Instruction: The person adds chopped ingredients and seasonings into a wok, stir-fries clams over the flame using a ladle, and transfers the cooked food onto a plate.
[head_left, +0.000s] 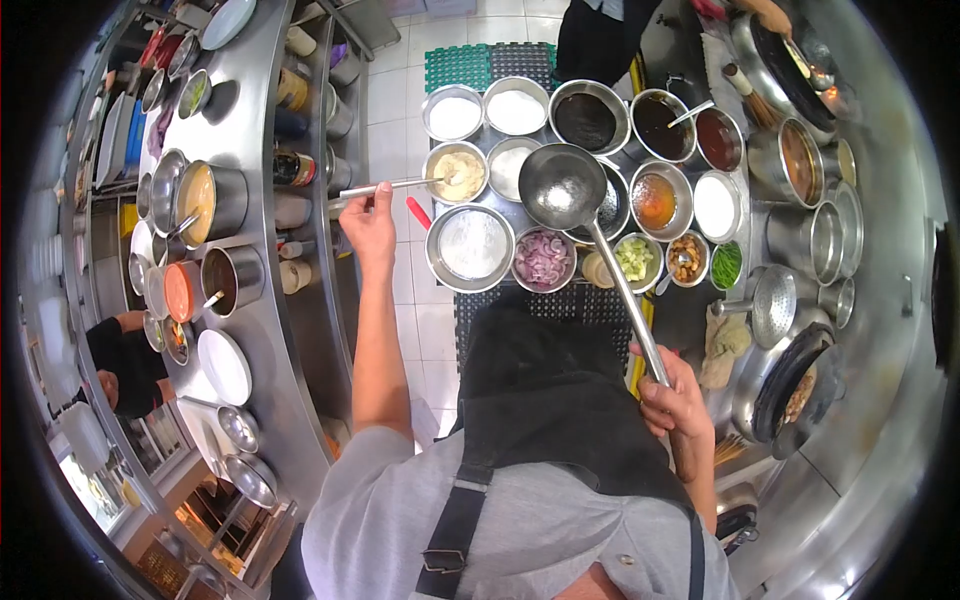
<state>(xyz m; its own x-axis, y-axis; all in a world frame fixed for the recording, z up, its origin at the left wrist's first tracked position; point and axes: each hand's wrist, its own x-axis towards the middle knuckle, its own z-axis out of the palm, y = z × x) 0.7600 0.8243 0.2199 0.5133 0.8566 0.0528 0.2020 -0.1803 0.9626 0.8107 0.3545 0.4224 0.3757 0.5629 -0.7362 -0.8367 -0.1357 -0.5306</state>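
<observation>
My left hand (370,228) pinches the end of a thin metal spoon (400,185), whose other end lies in a bowl of pale yellow paste (458,176). My right hand (672,392) is wrapped round the long handle of a metal ladle (563,187). The ladle's bowl looks empty and hangs over the ingredient bowls, partly hiding a bowl of dark contents (612,205). Near it are a bowl of chopped red onion (543,258), a bowl of orange liquid (654,202) and a pot of white powder (475,243) with a red handle.
Along the right stand a wok (795,385), a perforated ladle (773,305) and several steel pots (806,240). A steel counter (255,340) with pots and plates runs down the left. A co-worker's hand (765,15) is near another wok at the top right.
</observation>
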